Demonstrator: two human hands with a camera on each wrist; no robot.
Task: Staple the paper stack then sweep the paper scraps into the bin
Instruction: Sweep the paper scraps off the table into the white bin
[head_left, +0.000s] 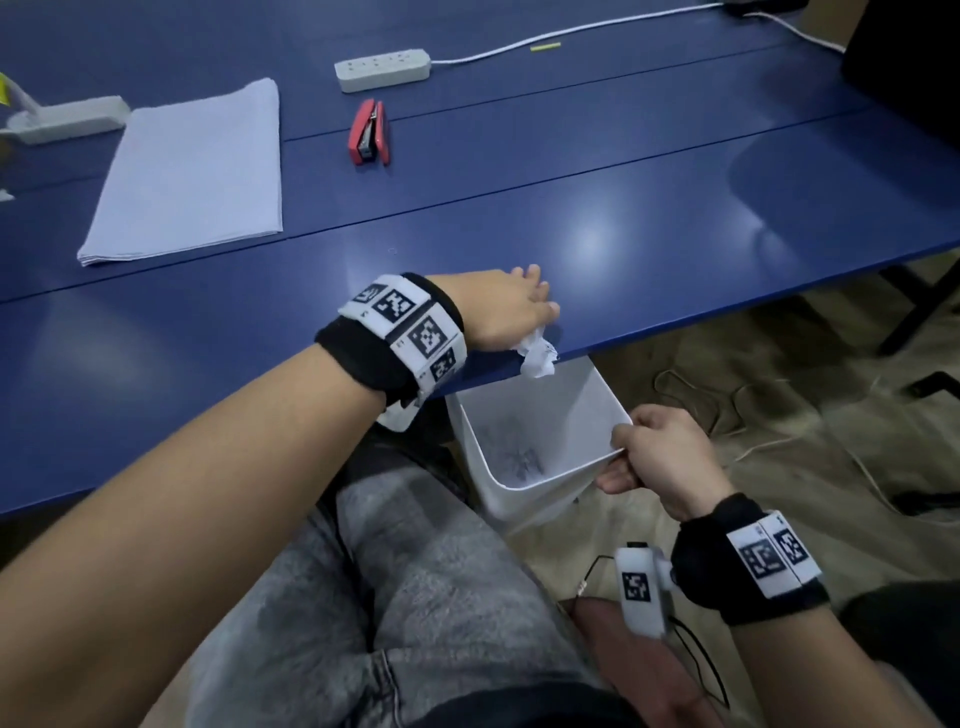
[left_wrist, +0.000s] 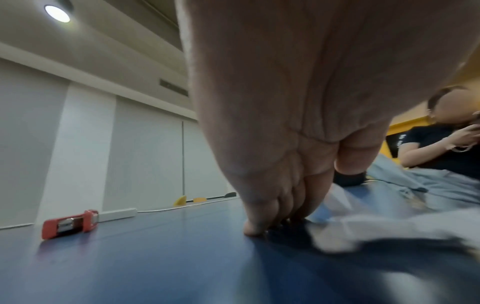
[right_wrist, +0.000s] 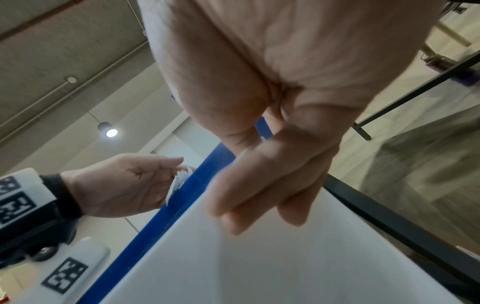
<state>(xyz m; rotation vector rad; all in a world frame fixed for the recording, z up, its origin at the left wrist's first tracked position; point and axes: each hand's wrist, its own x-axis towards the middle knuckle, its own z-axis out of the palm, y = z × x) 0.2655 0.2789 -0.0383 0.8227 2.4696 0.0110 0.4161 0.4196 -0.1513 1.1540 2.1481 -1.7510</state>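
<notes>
Pressing straight fingers against the blue table, the left hand stood edge-on at the near rim with crumpled white paper scraps bunched against it, some hanging over the edge. Directly below, at about 5 o'clock from that hand, the right hand clamped the rim of the white bin, thumb inside and fingers curled outside, holding it tilted under the table edge. At 10 o'clock lay the paper stack, with the red stapler at 11 o'clock, well apart from both hands.
</notes>
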